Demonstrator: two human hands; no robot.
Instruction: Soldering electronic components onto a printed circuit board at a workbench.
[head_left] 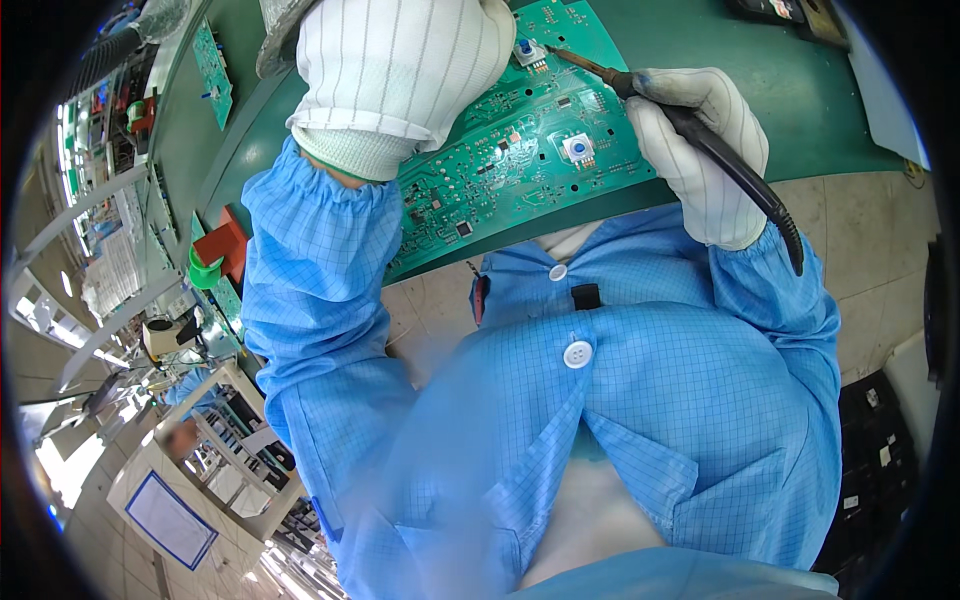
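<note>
Clasping a soldering iron (722,150), the right hand (688,175) curls; whether the left hand (405,68) grips, I cannot tell.

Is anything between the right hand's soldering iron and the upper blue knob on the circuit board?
Nothing visible: the tip of the soldering iron, held in the right hand, is beside the upper blue knob. The left hand lies left of that gap.
</note>
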